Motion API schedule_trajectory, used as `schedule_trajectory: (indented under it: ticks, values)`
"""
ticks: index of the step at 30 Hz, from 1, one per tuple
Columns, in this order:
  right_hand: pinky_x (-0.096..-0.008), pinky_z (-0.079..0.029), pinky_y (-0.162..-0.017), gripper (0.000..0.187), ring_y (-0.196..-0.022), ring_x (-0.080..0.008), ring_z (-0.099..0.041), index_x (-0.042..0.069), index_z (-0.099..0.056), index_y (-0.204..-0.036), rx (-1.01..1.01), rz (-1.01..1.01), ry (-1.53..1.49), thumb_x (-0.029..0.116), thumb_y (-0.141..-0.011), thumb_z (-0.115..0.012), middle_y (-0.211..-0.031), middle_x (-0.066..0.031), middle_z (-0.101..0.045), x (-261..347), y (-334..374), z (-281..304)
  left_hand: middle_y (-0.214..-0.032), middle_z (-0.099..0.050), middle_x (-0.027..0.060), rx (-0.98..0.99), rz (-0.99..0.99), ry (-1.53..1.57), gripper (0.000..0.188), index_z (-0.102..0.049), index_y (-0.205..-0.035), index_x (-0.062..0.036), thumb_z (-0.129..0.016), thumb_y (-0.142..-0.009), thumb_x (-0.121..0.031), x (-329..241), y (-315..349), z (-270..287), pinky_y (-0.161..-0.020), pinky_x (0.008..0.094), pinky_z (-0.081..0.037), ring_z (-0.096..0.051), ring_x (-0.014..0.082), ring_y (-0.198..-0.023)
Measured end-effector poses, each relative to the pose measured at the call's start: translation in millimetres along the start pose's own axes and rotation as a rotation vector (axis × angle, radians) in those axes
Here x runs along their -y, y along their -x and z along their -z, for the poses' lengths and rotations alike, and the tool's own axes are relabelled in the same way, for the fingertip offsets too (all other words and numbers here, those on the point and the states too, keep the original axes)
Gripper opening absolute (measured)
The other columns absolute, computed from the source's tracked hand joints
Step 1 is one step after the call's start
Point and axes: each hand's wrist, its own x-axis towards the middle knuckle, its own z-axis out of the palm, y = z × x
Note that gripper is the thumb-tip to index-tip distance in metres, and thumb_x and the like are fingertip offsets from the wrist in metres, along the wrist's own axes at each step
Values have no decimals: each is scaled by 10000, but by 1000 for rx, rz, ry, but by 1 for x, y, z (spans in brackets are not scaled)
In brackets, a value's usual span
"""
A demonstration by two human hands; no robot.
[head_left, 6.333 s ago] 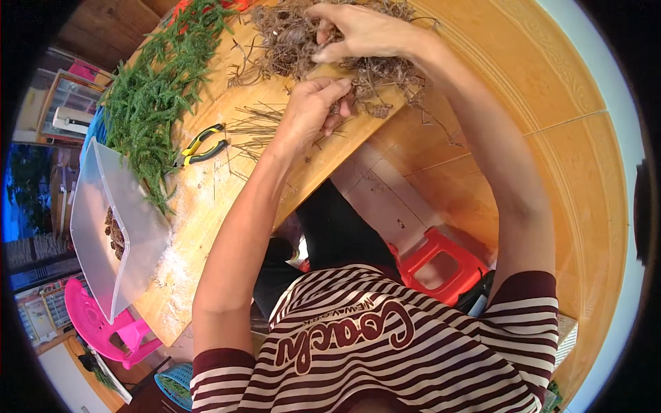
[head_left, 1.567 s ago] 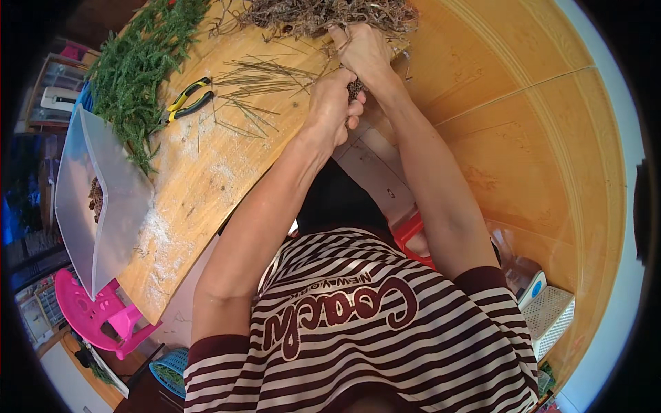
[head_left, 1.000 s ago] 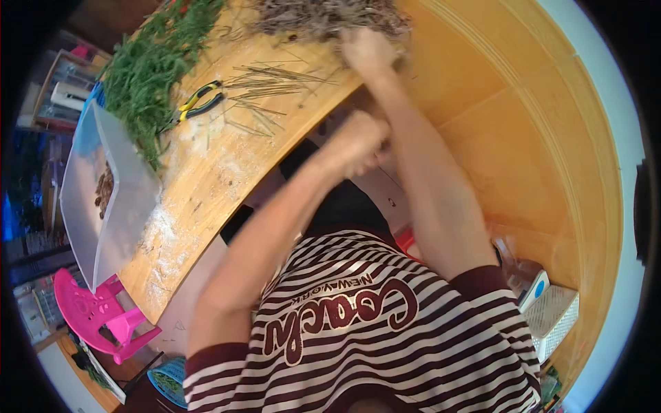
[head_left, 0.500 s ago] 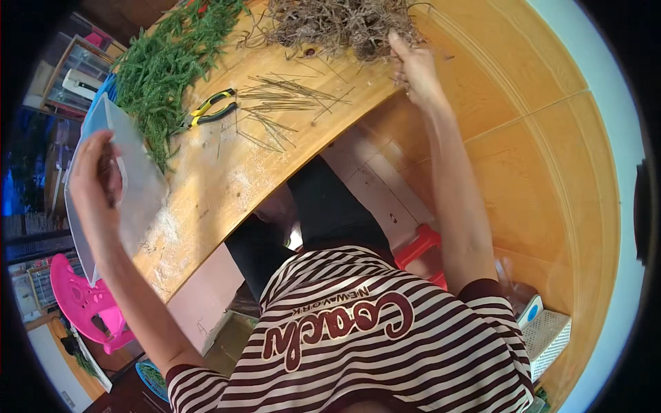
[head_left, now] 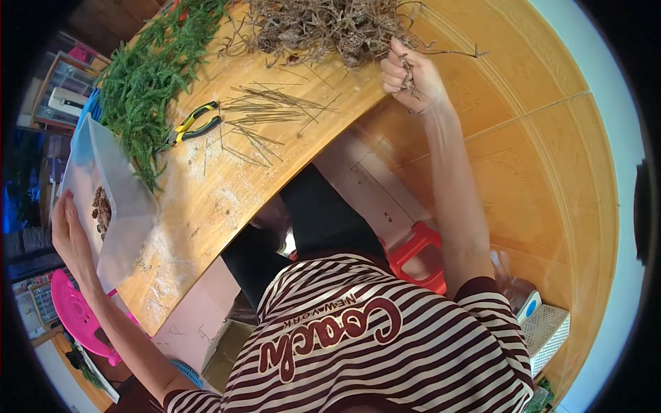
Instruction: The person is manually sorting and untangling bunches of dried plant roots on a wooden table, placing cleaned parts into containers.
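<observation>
My right hand (head_left: 412, 77) is closed round a thin brown dried twig (head_left: 407, 79) by the table's edge; pieces of it poke out between the fingers. Just beyond lies a tangled heap of brown dried twigs with pine cones (head_left: 330, 29). My left hand (head_left: 71, 233) holds nothing, its fingers stretched out at the left side of a translucent plastic bin (head_left: 131, 206). Inside the bin are small brown pine cones (head_left: 101, 212). Whether the left fingers touch the bin's wall, I cannot tell.
On the wooden table (head_left: 213, 220) lie pliers with yellow and black handles (head_left: 197, 122), loose thin stems (head_left: 268, 110) and a pile of green artificial sprigs (head_left: 148, 89). A red stool (head_left: 420, 258) stands below at right, a pink chair (head_left: 76, 316) at left.
My left hand has moved left and down, uncovering the pine cones in the bin. My right hand has turned and drawn slightly nearer, and the twig now shows in it.
</observation>
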Motion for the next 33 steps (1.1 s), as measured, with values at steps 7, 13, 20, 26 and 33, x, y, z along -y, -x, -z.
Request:
schedule_trajectory:
  ticks: [7,13,20,26,33]
  values:
    - [-234,-213,-435,385,-457,-78,-263,135,-398,-648,-106,31,174,340,-965,-473,-533,41,-325,-4,9,-5,-854,-653,85,529,-79,781,338,-633,-1068,-2,-503,-934,-284,-246,-2,-119,-686,285,-463,-579,143,-766]
    - [-230,-232,-434,348,-469,-68,-313,121,-424,-682,-205,61,268,321,-949,-524,-545,33,-355,-16,11,-9,-813,-648,164,543,-201,862,415,-619,-959,26,-542,-904,-378,-350,-28,-211,-680,363,-481,-609,242,-712]
    - [-225,-255,-429,350,-464,-63,-336,94,-479,-702,-262,67,331,355,-909,-587,-576,21,-414,-24,8,-6,-722,-632,154,662,-112,997,377,-591,-920,45,-584,-873,-329,-366,-33,-237,-647,367,-468,-609,244,-678]
    - [-238,-307,-435,393,-465,-75,-377,75,-583,-737,-277,-28,542,447,-849,-645,-596,13,-460,-19,2,-18,-692,-615,135,650,-93,990,325,-571,-866,42,-564,-889,-282,-362,-26,-245,-606,362,-460,-585,229,-620]
    - [-250,-316,-447,471,-471,-95,-400,51,-595,-655,-370,230,555,489,-814,-665,-568,4,-486,-41,-18,-3,-701,-619,209,444,-367,568,284,-576,-849,45,-540,-888,-234,-370,-11,-220,-626,436,-484,-641,311,-663]
